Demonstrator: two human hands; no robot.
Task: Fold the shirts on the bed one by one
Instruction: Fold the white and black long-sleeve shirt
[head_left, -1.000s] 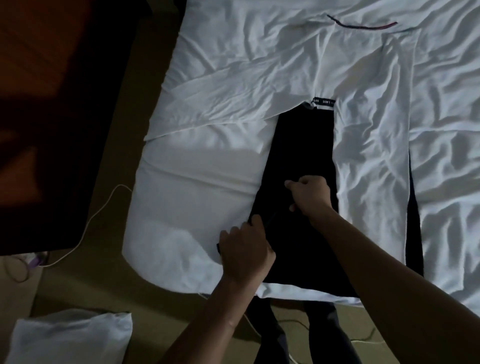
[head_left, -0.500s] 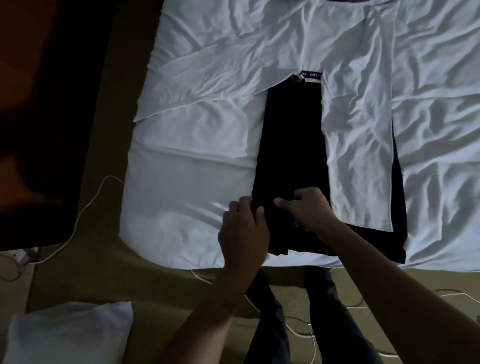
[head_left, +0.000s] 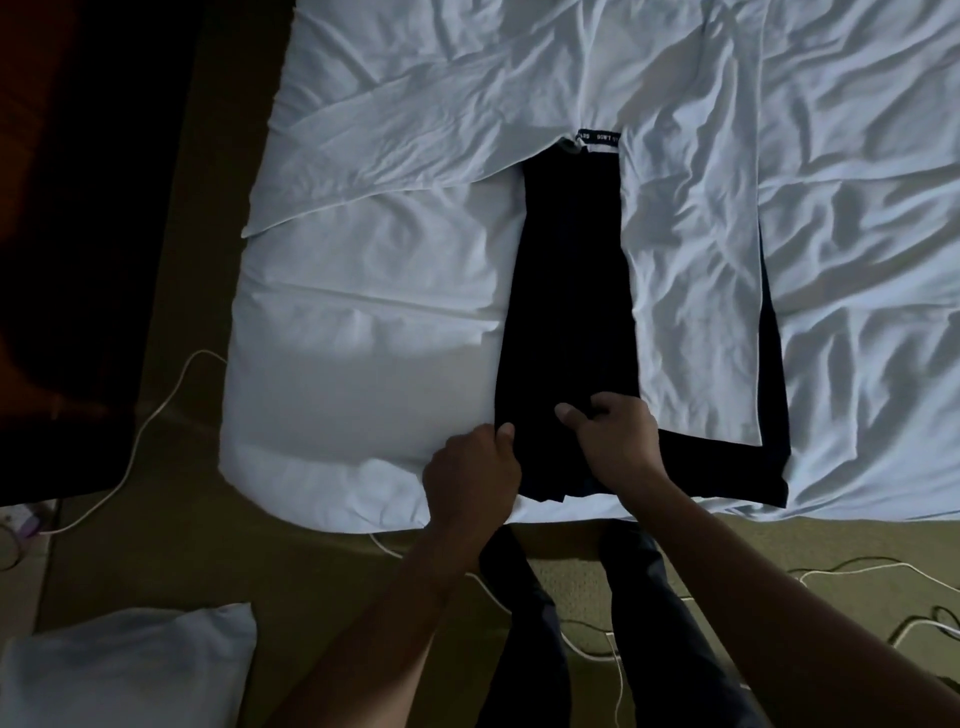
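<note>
Bed (head_left: 363, 338), black shirt (head_left: 571, 286) lengthwise, label (head_left: 600, 138) farthest

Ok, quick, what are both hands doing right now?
Left hand: closed, gripping the left edge of the black shirt.
Right hand: closed, pinching the black shirt near its bottom end.

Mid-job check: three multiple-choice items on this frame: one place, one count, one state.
1. Where does the white fabric pillow lie? A on the olive floor beside the white-sheeted bed; B on the bed; C on a chair.
2. How many hands hold the black cloth shirt? A none; B one; C two.
3. The black shirt is: A balled up; B folded into a long strip; C hanging.
Key: 1A, it sits off the bed; 2C, left hand and right hand grip its near end; 3B, it lies flat, narrow.
</note>
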